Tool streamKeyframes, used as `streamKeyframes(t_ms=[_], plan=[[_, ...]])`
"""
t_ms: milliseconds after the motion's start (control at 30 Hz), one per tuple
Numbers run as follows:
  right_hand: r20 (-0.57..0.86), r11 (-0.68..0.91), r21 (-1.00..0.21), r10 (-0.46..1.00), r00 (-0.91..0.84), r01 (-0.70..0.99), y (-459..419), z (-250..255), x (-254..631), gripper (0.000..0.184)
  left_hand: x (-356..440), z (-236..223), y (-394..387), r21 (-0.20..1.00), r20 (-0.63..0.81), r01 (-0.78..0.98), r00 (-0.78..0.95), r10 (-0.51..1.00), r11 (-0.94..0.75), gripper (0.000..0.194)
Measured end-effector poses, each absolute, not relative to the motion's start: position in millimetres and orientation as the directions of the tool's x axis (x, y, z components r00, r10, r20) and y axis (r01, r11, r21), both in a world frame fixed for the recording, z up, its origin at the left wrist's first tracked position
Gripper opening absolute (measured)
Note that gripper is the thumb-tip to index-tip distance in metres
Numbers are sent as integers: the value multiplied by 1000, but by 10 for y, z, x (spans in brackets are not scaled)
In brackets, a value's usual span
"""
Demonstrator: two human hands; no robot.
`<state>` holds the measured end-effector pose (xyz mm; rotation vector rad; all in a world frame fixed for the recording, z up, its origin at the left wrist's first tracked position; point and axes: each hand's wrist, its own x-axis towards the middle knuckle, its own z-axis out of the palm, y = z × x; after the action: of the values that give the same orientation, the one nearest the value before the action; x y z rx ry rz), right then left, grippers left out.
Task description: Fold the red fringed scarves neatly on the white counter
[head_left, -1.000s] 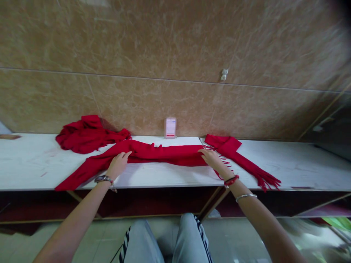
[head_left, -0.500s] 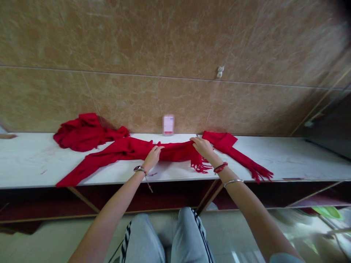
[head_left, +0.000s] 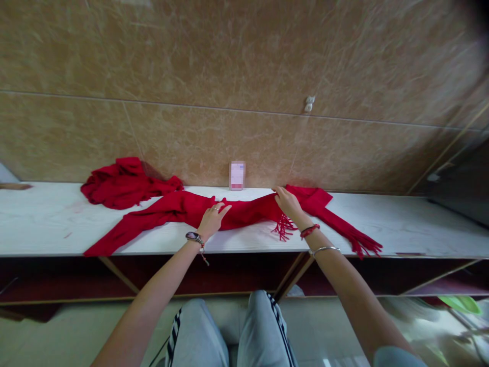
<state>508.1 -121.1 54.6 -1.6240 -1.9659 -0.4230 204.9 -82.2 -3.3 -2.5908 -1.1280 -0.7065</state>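
Note:
A long red fringed scarf [head_left: 160,216] lies stretched across a white shelf top [head_left: 46,224]. My left hand [head_left: 212,219] rests flat on its middle, fingers out, with a watch on the wrist. My right hand [head_left: 288,204] grips the scarf's right end near the fringe [head_left: 283,227], fingers closed on the cloth. A second red fringed scarf [head_left: 336,219] lies just right of my right hand, running toward the front edge. A third red scarf [head_left: 122,183] sits bunched in a heap at the back left.
A small pink card [head_left: 237,176] stands against the brown marble wall [head_left: 244,76] behind the scarf. Below the top is a dark open shelf [head_left: 57,280]. My knees in grey striped trousers [head_left: 233,331] are in front.
My left hand slid right along the scarf to its middle. My right hand pulled the fringed end inward, then back a little to the right and toward the wall.

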Motion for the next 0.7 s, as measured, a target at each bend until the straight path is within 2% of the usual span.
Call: streamKeyframes(t_ms=[67, 133, 267, 333, 400, 500, 600, 700], plan=[[638, 204, -90, 764, -101, 975, -1083, 594, 5129, 35, 2052, 25, -717, 20, 578, 720, 558, 596, -694, 54], [649, 193, -126, 758, -66, 973, -938, 624, 5198, 35, 2032, 114, -593, 99, 613, 691, 524, 591, -716, 51], [531, 175, -286, 847, 4, 942, -712, 521, 5258, 39, 1999, 214, -389, 380, 584, 579, 455, 672, -722, 37], [472, 184, -312, 882, -16, 932, -684, 383, 5182, 40, 2002, 169, -346, 478, 555, 535, 431, 711, -697, 25], [468, 267, -286, 877, -109, 920, -714, 240, 5014, 46, 2019, 89, -350, 501, 545, 525, 426, 723, -688, 22], [503, 501, -219, 793, -343, 837, -806, 132, 4633, 59, 2075, 26, -427, 497, 540, 517, 444, 715, -697, 23], [534, 655, -215, 700, -474, 725, -859, 204, 4259, 53, 2148, 130, -545, 473, 559, 482, 482, 674, -737, 22], [547, 681, -253, 687, -479, 687, -845, 362, 4063, 44, 2171, 328, -649, 431, 582, 438, 533, 614, -789, 21]])
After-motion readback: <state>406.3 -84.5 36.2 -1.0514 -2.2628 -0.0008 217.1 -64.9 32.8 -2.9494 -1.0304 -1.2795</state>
